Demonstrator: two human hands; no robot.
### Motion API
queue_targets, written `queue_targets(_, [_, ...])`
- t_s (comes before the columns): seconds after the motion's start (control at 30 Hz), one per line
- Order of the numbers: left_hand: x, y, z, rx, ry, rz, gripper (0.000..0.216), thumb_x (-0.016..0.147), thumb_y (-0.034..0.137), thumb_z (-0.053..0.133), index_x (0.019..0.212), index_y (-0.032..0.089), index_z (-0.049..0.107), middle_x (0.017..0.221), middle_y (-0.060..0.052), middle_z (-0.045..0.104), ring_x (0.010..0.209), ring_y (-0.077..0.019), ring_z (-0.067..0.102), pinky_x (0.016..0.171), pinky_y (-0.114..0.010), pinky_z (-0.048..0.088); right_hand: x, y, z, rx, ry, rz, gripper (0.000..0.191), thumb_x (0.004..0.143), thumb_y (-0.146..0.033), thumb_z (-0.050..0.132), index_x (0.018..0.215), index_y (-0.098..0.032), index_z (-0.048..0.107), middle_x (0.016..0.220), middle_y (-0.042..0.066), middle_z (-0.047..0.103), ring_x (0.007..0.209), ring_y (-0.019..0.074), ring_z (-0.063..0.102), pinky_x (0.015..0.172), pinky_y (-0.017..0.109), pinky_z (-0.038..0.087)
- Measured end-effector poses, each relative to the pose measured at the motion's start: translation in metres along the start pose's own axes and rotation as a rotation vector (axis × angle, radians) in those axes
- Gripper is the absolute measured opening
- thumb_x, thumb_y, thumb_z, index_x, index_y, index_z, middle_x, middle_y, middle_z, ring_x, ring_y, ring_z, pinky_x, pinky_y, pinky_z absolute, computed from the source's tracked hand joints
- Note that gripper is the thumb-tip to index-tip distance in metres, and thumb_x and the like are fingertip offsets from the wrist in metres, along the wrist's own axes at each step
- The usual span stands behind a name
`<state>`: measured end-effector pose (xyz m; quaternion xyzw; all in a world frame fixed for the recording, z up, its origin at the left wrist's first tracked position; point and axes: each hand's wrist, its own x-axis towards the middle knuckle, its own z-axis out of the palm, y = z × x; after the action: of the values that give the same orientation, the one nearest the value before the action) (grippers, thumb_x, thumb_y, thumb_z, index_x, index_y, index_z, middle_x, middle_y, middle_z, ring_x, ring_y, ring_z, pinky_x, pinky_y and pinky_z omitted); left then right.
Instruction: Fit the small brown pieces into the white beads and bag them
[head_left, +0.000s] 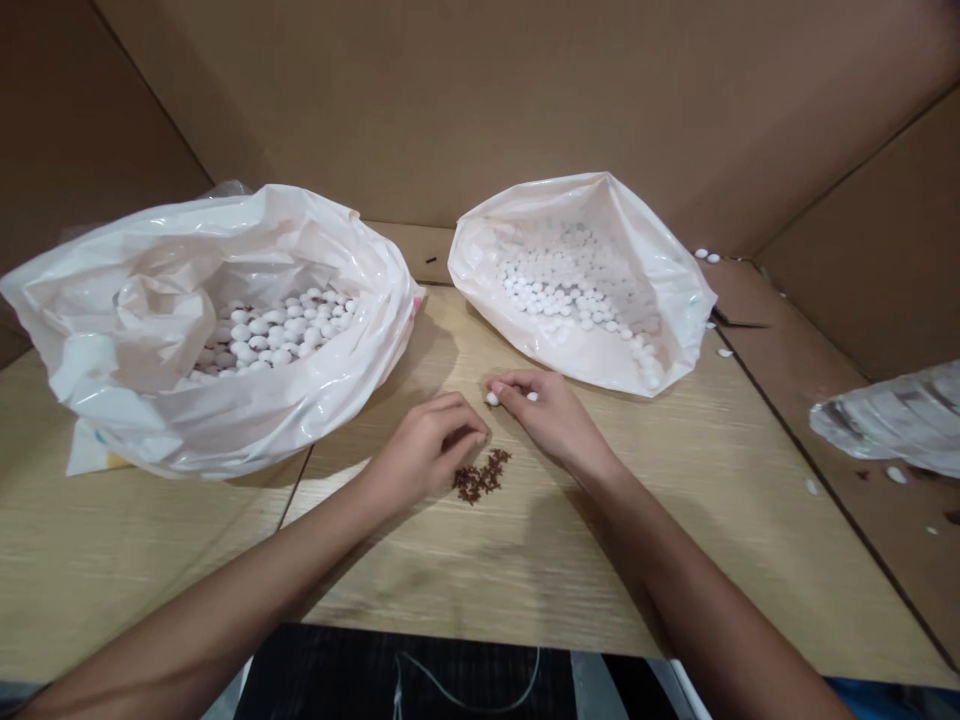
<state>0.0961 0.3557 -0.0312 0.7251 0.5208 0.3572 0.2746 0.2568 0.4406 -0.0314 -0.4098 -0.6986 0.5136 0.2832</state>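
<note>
My right hand (551,415) is closed over the wooden table, its thumb and forefinger pinching a small white egg-shaped piece (492,398). A second white piece (532,396) shows by its curled fingers. My left hand (427,445) is closed too, fingertips pinched together; whatever they hold, if anything, is hidden. Just below its fingertips lies a small pile of reddish-brown star-shaped bits (480,477). Beyond my right hand, a white plastic bag (517,335) gapes with many plain white pieces inside. Another open white bag (300,425) at left contains similar pieces, with dark brown spots among them.
Cardboard walls (420,100) enclose the back and sides. A clear plastic bottle (900,415) lies at the right edge. Loose white pieces (706,256) and a thin dark tool (739,322) are on the cardboard at right. A cable (465,706) hangs below the table's front edge.
</note>
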Motion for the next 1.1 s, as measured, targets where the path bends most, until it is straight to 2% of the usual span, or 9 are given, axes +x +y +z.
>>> queue_targets(0.07, [0.001,0.003,-0.001,-0.051,0.069,-0.089,0.013,0.086,0.019,0.058,0.079,0.017,0.068,0.074,-0.003,0.064,0.063,-0.0132,0.054,0.061,-0.026,0.042,-0.001,-0.002,0.001,0.095,0.000,0.038,0.026,0.085,-0.036,0.058,0.065,-0.019,0.061,0.063,0.002,0.056,0.062,0.0150,0.050,0.057,0.026,0.036])
queue_targets(0.13, [0.001,0.004,-0.002,-0.164,0.130,-0.193,0.010,0.083,0.021,0.061,0.078,0.017,0.069,0.072,-0.003,0.067,0.061,-0.0127,0.055,0.058,-0.025,0.043,-0.003,-0.006,0.001,0.226,-0.020,0.161,0.039,0.088,-0.045,0.053,0.058,-0.020,0.049,0.052,-0.002,0.038,0.047,0.0103,0.035,0.045,0.023,0.025])
queue_targets(0.23, [0.002,0.006,-0.003,-0.406,0.207,-0.317,0.006,0.077,0.021,0.067,0.073,0.017,0.069,0.069,-0.003,0.070,0.060,-0.0125,0.059,0.058,-0.025,0.046,-0.005,-0.013,0.001,0.446,-0.104,0.338,0.044,0.089,-0.049,0.042,0.057,-0.021,0.032,0.052,-0.006,0.024,0.041,0.0068,0.016,0.039,0.022,0.008])
queue_targets(0.33, [0.003,0.007,-0.004,-0.548,0.254,-0.391,0.005,0.068,0.019,0.074,0.066,0.017,0.071,0.065,-0.003,0.071,0.057,-0.0123,0.060,0.057,-0.025,0.048,-0.008,-0.019,0.001,0.621,-0.205,0.372,0.030,0.084,-0.037,0.038,0.060,-0.020,0.032,0.056,-0.005,0.026,0.042,0.0063,0.014,0.039,0.021,0.005])
queue_targets(0.43, [0.004,0.007,-0.007,-0.606,0.262,-0.418,0.006,0.062,0.019,0.078,0.062,0.018,0.071,0.065,-0.003,0.071,0.056,-0.0122,0.060,0.056,-0.025,0.050,-0.010,-0.022,0.001,0.677,-0.247,0.383,0.018,0.078,-0.027,0.044,0.065,-0.020,0.034,0.058,-0.006,0.028,0.042,0.0055,0.016,0.039,0.020,0.005])
queue_targets(0.63, [0.003,0.003,-0.009,-0.717,0.271,-0.394,0.016,0.059,0.019,0.082,0.073,0.020,0.075,0.073,-0.002,0.074,0.064,-0.0134,0.065,0.063,-0.025,0.054,-0.013,-0.020,0.006,0.594,-0.250,0.261,0.024,0.082,-0.035,0.063,0.080,-0.021,0.044,0.060,-0.009,0.036,0.042,0.0035,0.023,0.039,0.018,0.009])
queue_targets(0.83, [0.001,0.000,-0.010,-0.735,0.254,-0.404,0.016,0.060,0.021,0.085,0.073,0.021,0.076,0.076,-0.001,0.076,0.068,-0.0120,0.067,0.070,-0.023,0.054,-0.014,-0.017,0.008,0.539,-0.246,0.237,0.038,0.079,-0.049,0.067,0.069,-0.018,0.048,0.051,-0.009,0.037,0.040,0.0028,0.022,0.037,0.019,0.012])
queue_targets(0.9, [0.001,0.000,-0.010,-0.746,0.256,-0.397,0.015,0.061,0.021,0.085,0.074,0.022,0.077,0.077,0.000,0.076,0.069,-0.0113,0.067,0.071,-0.022,0.053,-0.015,-0.019,0.008,0.557,-0.264,0.247,0.034,0.079,-0.045,0.069,0.070,-0.018,0.050,0.050,-0.009,0.037,0.039,0.0025,0.022,0.036,0.019,0.011])
queue_targets(1.1, [-0.002,-0.001,-0.010,-0.775,0.243,-0.379,0.006,0.072,0.024,0.079,0.078,0.024,0.079,0.080,-0.001,0.077,0.075,-0.0108,0.067,0.073,-0.020,0.051,-0.014,-0.023,0.008,0.604,-0.266,0.316,0.015,0.078,-0.029,0.064,0.072,-0.017,0.058,0.058,-0.004,0.053,0.037,0.0014,0.024,0.035,0.020,0.006])
